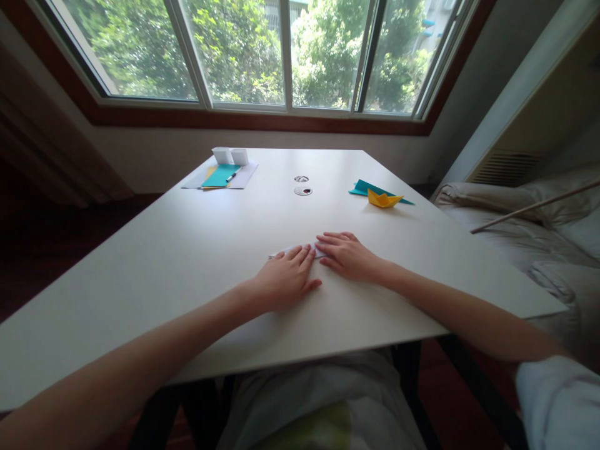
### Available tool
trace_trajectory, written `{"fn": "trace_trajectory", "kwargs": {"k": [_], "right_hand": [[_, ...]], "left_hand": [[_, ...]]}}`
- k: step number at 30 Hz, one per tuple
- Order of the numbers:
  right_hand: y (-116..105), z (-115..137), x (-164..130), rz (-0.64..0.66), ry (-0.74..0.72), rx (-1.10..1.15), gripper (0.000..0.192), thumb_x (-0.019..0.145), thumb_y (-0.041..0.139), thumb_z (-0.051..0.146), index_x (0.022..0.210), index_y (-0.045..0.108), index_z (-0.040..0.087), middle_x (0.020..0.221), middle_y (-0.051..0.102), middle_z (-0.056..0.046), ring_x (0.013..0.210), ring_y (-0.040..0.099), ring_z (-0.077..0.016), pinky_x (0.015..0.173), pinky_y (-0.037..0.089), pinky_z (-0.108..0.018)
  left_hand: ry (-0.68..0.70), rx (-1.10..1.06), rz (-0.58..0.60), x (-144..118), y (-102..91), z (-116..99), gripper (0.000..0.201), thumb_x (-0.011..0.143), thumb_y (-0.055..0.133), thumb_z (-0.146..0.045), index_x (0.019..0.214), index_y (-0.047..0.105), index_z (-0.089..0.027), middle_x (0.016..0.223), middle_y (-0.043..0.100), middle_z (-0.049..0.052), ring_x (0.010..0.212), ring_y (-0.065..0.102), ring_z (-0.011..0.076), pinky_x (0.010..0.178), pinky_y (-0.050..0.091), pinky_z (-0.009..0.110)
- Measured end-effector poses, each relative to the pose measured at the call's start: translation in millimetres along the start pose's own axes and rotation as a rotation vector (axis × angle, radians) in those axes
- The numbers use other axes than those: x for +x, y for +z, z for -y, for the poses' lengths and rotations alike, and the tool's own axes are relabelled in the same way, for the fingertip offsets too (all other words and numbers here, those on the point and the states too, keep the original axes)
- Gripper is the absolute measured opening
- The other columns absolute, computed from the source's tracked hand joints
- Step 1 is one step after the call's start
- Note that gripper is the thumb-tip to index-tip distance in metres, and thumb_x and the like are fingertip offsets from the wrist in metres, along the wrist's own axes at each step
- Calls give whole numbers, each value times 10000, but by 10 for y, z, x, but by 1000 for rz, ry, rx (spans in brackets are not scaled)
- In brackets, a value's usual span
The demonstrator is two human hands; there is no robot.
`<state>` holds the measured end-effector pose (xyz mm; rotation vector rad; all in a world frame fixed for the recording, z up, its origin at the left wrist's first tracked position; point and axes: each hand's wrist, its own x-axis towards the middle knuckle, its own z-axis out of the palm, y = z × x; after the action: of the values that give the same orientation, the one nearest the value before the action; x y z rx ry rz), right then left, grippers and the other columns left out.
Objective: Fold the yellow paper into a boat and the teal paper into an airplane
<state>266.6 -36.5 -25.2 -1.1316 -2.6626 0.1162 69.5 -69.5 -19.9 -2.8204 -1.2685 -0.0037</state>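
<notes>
Pressing a folded white paper (pixel 285 251) flat at the centre of the white tabletop (pixel 187 250), my left hand (pixel 285 280) and right hand (pixel 349 255) lie side by side, fingers straight and together, gripping nothing. At one o'clock sits a yellow paper boat (pixel 383 199) on a teal sheet (pixel 363 187); at eleven o'clock, teal paper and a pen (pixel 220 176). Beyond, a wide window (pixel 285 53) shows green trees; a bed (pixel 520 231) lies at three o'clock.
</notes>
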Motion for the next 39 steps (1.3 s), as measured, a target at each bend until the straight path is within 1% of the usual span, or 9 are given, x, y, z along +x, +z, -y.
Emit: {"fn": "trace_trajectory", "kwargs": {"k": [4, 7, 12, 19, 23, 26, 31, 35, 39], "right_hand": [[29, 134, -59, 206, 31, 26, 763, 852, 256, 593, 1394, 191, 60, 1448, 162, -178, 1340, 136, -273, 1065, 154, -461], [40, 128, -83, 260, 62, 43, 866, 807, 224, 674, 1408, 121, 60, 1462, 79, -167, 1347, 64, -273, 1086, 116, -437], [10, 43, -113, 285, 125, 59, 908, 773, 267, 707, 1412, 115, 80, 1459, 82, -178, 1342, 87, -280, 1084, 159, -421], [-65, 20, -122, 307, 105, 24, 850, 797, 243, 683, 1403, 182, 91, 1451, 155, -168, 1334, 152, -284, 1075, 163, -455], [-66, 36, -115, 200, 98, -107, 754, 829, 246, 634, 1367, 292, 109, 1434, 233, -166, 1327, 146, -334, 1040, 107, -559], [-89, 40, -75, 121, 89, -184, 639, 866, 271, 557, 1306, 397, 110, 1357, 377, -174, 1287, 220, -348, 1016, 157, -552], [-159, -10, 50, 39, 96, -195, 430, 909, 276, 432, 1109, 581, 203, 1121, 527, -152, 1083, 420, -292, 897, 333, -460], [-109, -85, 106, 10, 133, -164, 366, 899, 330, 413, 1121, 579, 263, 1079, 545, -124, 1012, 444, -288, 826, 377, -444], [-16, -181, 114, 4, 125, -90, 357, 890, 369, 392, 1206, 518, 316, 1175, 522, -84, 1049, 447, -277, 838, 380, -430]], "left_hand": [[-26, -49, 109, -11, -35, -21, 754, 861, 168, -595, 1389, 190, -57, 1441, 181, 182, 1319, 187, 298, 1029, 220, 429], [-41, -78, 203, -38, -107, -27, 790, 847, 165, -617, 1400, 145, -53, 1451, 123, 182, 1331, 135, 302, 1035, 208, 435], [-110, -5, 285, -139, -220, -34, 761, 853, 240, -578, 1371, 236, -22, 1419, 192, 225, 1308, 205, 323, 1007, 266, 432], [-199, 27, 366, -224, -365, 34, 626, 866, 340, -445, 1307, 366, -2, 1364, 310, 250, 1257, 319, 342, 912, 385, 437], [-105, 34, 307, -263, -372, 61, 565, 862, 368, -425, 1250, 443, -20, 1308, 394, 264, 1203, 402, 347, 874, 403, 430], [12, 58, 287, -298, -386, 82, 553, 875, 338, -424, 1230, 456, -17, 1272, 434, 277, 1168, 442, 343, 858, 399, 415], [243, -162, 289, -294, -545, 193, 429, 875, 366, -460, 1198, 517, -221, 1204, 558, 104, 1080, 523, 233, 846, 400, 298], [318, -401, 339, -232, -681, 273, 329, 867, 437, -393, 1159, 560, -305, 1217, 558, 32, 1096, 505, 186, 834, 401, 232], [343, -596, 351, -116, -644, 378, 325, 875, 436, -320, 1172, 557, -268, 1138, 600, 38, 953, 572, 145, 779, 425, 195]]}}
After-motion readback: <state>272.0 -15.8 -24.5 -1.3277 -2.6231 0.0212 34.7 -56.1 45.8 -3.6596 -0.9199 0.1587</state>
